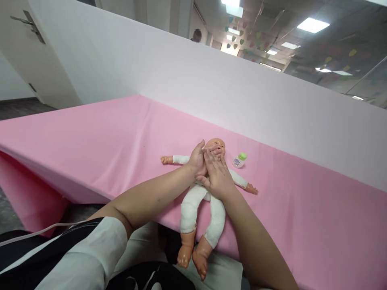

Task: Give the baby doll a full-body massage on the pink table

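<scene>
A baby doll (190, 211) with a white cloth body lies on its back, its feet hanging toward me over the table's front edge. Above its chest my left hand (198, 161) is turned palm up with the fingers stretched out. My right hand (219, 177) lies flat across the left palm, fingers extended, so the two hands touch. Together they hide the doll's torso and part of its head. Nothing shows between the palms, though their contact area is covered. Beside the doll's head, to the right, is a small white bottle (238, 162) with a green cap.
A pink cloth (317, 201) covers the table, with folds at the left. Behind it rises a white partition (242, 92). At the far left is a door (39, 60) with a metal handle. A person's head (196, 35) shows beyond the partition. A pale cord (39, 233) runs at lower left.
</scene>
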The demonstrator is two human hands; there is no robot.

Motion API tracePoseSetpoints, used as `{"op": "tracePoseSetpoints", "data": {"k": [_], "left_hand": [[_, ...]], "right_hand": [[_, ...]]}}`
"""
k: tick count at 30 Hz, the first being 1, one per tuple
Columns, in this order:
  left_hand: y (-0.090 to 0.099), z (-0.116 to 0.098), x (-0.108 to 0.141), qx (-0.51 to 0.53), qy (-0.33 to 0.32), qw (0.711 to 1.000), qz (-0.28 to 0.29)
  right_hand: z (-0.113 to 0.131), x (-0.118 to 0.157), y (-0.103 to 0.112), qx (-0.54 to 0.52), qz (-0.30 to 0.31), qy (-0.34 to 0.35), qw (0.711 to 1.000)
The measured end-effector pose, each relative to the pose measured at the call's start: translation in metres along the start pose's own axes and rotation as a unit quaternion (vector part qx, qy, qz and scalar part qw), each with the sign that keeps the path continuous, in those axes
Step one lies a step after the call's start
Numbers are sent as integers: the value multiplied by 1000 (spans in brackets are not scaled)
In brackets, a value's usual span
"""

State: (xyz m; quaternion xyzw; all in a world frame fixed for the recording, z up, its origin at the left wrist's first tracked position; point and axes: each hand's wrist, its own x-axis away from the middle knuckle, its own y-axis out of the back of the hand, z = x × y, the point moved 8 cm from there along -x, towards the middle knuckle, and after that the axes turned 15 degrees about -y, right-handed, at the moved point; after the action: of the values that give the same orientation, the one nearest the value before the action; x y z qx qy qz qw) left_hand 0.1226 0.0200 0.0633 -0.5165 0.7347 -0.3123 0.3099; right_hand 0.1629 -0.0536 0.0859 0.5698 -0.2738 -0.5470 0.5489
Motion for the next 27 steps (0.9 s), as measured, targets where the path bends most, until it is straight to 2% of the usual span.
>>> {"op": "tracePoseSetpoints", "data": {"k": [3, 5, 8, 11, 17, 19, 22, 27], "left_hand": [[12, -8, -9, 23, 7, 999, -29], [16, -7, -15, 66, 25, 997, -28], [12, -3, -18, 122, 41, 992, -11], [6, 6, -11, 130, 60, 990, -11], [-10, 26, 7, 105, 122, 987, 1], [-9, 21, 3, 111, 108, 988, 2], [4, 4, -12, 112, 54, 992, -15], [25, -12, -27, 102, 19, 994, -26]], "right_hand": [[5, 5, -8, -20, 33, 13, 999], [9, 8, -10, -39, 41, 25, 998], [15, 12, -11, -69, 42, 38, 996], [13, 11, -11, -74, 38, 36, 996], [-14, 3, -10, -16, 4, -22, 1000], [-24, 1, -11, 3, -2, -50, 999], [-28, -1, -12, 16, 10, -68, 998], [-5, 7, -12, -16, 72, -6, 997]]}}
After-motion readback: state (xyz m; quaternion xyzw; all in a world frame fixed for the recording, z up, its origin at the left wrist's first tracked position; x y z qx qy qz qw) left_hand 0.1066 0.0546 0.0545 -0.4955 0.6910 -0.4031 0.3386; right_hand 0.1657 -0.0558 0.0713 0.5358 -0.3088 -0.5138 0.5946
